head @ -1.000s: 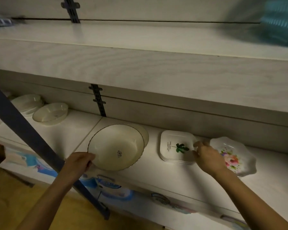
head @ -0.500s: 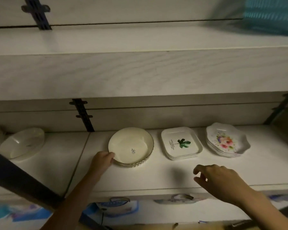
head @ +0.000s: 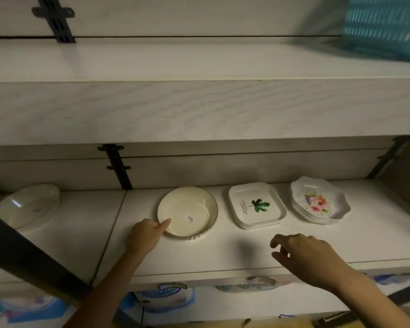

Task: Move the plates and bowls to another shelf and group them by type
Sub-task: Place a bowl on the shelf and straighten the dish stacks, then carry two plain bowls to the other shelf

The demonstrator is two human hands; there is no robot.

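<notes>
1. A cream round bowl [head: 187, 213] with a ribbed outer wall and a small sticker inside sits on the white shelf [head: 223, 252].
2. The left hand [head: 145, 233] grips its near-left rim, thumb inside.
3. The right hand [head: 305, 254] hovers empty, fingers loosely spread.
4. Right of the bowl: stacked square leaf-print plates [head: 257, 204], then stacked scalloped floral plates [head: 320, 201].

small dark lettering runs beside the green leaf on the top square plate [head: 256, 205], too blurred to read; the sticker [head: 190, 218] inside the round bowl [head: 187, 211] is likewise illegible.
</notes>
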